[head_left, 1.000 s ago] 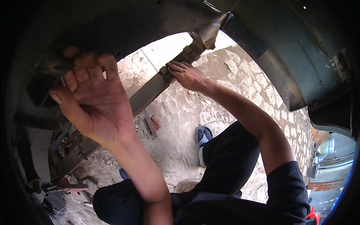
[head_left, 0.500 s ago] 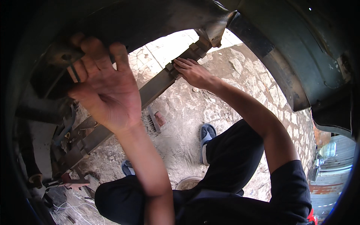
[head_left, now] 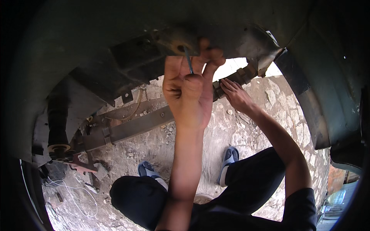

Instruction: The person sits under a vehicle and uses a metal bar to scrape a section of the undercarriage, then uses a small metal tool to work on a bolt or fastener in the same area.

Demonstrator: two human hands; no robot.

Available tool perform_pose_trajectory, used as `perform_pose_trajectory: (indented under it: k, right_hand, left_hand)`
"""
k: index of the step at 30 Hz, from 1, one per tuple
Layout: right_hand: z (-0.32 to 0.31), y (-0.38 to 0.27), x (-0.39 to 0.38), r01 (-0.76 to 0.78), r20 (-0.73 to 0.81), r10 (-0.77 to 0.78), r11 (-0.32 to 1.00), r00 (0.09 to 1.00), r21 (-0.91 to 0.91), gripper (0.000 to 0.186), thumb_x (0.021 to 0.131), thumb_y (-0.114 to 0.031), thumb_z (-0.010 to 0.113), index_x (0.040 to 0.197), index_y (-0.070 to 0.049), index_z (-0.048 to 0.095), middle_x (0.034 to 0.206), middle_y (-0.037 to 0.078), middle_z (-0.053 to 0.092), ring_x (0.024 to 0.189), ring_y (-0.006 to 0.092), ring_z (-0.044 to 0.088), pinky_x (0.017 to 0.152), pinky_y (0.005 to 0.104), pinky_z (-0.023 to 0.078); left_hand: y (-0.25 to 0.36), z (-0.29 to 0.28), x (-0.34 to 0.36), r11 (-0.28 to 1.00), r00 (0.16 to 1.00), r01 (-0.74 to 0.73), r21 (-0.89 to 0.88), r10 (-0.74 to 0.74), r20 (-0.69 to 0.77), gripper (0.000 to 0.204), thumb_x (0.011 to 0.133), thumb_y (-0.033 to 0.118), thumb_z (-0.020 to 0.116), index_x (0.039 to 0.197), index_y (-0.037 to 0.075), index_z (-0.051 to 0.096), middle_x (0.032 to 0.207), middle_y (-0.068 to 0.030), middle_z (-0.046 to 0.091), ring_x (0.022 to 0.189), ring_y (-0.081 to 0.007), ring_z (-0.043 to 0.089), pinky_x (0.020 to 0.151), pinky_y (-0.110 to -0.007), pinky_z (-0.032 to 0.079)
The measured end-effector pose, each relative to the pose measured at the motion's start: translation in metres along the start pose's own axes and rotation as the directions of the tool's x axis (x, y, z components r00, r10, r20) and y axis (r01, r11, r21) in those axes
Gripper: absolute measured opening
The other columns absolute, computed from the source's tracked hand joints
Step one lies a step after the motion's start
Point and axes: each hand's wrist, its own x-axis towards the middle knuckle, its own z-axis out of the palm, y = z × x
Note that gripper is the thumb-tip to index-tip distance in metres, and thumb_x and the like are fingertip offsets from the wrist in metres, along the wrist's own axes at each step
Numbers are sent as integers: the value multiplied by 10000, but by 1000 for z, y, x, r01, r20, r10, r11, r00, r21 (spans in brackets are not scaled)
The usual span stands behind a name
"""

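Overhead, my left hand [head_left: 189, 92] is raised with its thumb bent against the lower end of a thin metal rod [head_left: 188, 61]. Its fingers reach up behind, partly in shadow. The rod's upper end meets a dark metal bracket [head_left: 166, 43] beside a round hole; whether it goes into the hole I cannot tell. To the right, my right hand [head_left: 237, 96] lies with fingers stretched over a clamp on a long leaf spring [head_left: 135, 129]. That spring runs diagonally beneath the dark vehicle body.
Dark body panels [head_left: 320, 96] arch over the top and right. A black cylinder like a shock absorber [head_left: 58, 127] hangs at left, above a reddish metal stand [head_left: 83, 165]. White cord [head_left: 73, 188] lies on the rough stone ground [head_left: 154, 154], where my sandalled feet [head_left: 231, 156] rest.
The view has shifted left. My left hand has gone from spread fingers beside the bracket to a bent thumb against the rod. My right hand stays on the leaf spring.
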Motion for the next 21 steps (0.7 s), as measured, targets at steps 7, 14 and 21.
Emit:
perform_pose_trajectory:
  k: [7, 14, 21]
  right_hand:
    - [-4, -3, 1, -14, 26, 14, 1000, 1000, -4, 437, 953, -142, 468, 1356, 25, 451, 1488, 147, 379, 1393, 287, 334, 1147, 454, 280]
    - [-4, -5, 1, -10, 34, 11, 1000, 999, -9, 441, 948, -143, 472, 1353, 31, 453, 1487, 159, 376, 1398, 303, 324, 1142, 457, 283]
    - [-4, -4, 1, -11, 29, 11, 1000, 1000, 4, 437, 942, -130, 478, 1347, 35, 459, 1484, 162, 380, 1394, 306, 330, 1136, 460, 292]
  left_hand:
    - [-5, 3, -1, 1000, 1000, 22, -19, -22, -19, 571, 835, 304, 749, 1293, 58, 513, 1282, -123, 586, 1087, -281, 611, 925, -436, 504]
    - [-3, 11, -2, 996, 997, 20, -92, -27, -76, 491, 859, 302, 717, 1256, 69, 547, 1241, -110, 604, 1071, -265, 618, 932, -433, 513]
    - [4, 19, -3, 987, 984, 132, 93, -118, -136, 494, 872, 492, 633, 1244, 179, 551, 1303, -20, 560, 1141, -172, 550, 1011, -419, 435]
